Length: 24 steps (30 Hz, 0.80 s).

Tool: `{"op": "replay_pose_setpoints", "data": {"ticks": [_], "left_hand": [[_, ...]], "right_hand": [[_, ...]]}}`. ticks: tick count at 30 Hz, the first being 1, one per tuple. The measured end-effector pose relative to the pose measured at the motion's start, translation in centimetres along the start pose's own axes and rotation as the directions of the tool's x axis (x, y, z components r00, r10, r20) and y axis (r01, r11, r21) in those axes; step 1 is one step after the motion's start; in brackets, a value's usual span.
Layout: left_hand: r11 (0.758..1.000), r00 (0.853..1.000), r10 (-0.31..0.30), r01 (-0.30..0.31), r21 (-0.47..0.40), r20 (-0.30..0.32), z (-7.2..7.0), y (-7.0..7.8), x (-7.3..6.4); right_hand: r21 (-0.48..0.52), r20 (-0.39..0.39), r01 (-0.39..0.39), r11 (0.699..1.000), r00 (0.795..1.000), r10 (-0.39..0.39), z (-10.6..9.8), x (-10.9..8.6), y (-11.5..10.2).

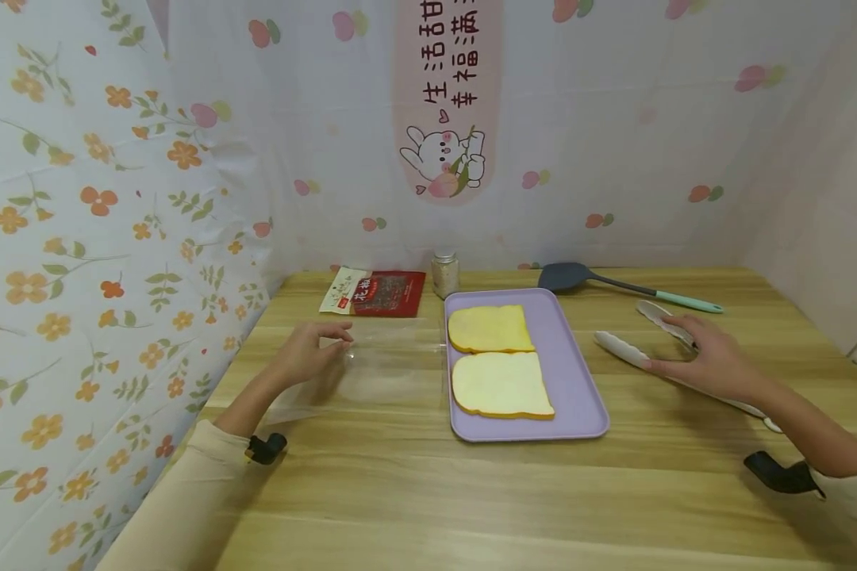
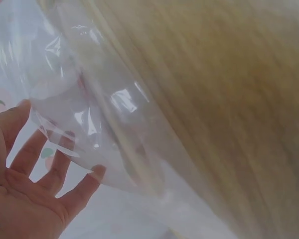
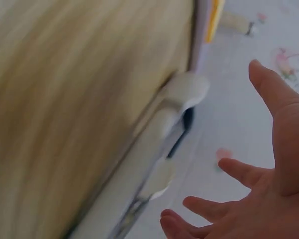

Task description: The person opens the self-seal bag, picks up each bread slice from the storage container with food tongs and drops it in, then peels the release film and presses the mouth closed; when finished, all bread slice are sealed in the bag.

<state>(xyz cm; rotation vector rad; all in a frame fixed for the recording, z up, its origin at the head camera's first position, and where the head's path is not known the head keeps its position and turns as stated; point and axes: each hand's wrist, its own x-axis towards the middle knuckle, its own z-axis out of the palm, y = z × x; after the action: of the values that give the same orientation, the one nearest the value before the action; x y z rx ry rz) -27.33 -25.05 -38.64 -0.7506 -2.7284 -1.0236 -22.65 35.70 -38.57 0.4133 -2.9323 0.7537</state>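
My left hand is beside a clear plastic sheet or bag on the table. In the left wrist view its fingers are spread, with the tips along the edge of the shiny plastic; whether they touch it is hard to tell. My right hand hovers over white-tipped tongs, whose arms spread apart. Seen in the right wrist view, the fingers stand apart from the tongs and hold nothing. Between the hands, two bread slices lie on a lilac tray, the upper one yellower.
Along the back of the table lie a red seasoning packet, a small jar with a metal lid, and a dark spatula with a mint handle. Patterned cloth hangs behind and at the left.
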Motion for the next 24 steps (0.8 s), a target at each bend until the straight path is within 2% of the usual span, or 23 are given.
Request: {"op": "replay_pose_setpoints", "data": {"ticks": [5, 9, 17, 24], "left_hand": [[1.0, 1.0, -0.016, 0.016, 0.014, -0.004, 0.1, -0.5, 0.0], [1.0, 1.0, -0.004, 0.004, 0.01, -0.002, 0.2, -0.7, 0.0], [1.0, 1.0, -0.005, 0.005, 0.0, -0.008, -0.1, -0.1, -0.2], [1.0, 1.0, 0.005, -0.005, 0.008, -0.018, 0.0, -0.5, -0.3]], "right_hand": [[-0.112, 0.055, -0.059, 0.992, 0.996, 0.066, -0.1, -0.4, 2.5], [-0.145, 0.079, -0.072, 0.987, 0.993, 0.084, 0.1, -0.5, 3.8], [-0.055, 0.141, -0.053, 0.997, 0.988, 0.06, 0.3, -0.3, 4.4], [-0.033, 0.138, -0.036, 0.999, 0.99, 0.04, 0.7, 0.2, 4.4]]}}
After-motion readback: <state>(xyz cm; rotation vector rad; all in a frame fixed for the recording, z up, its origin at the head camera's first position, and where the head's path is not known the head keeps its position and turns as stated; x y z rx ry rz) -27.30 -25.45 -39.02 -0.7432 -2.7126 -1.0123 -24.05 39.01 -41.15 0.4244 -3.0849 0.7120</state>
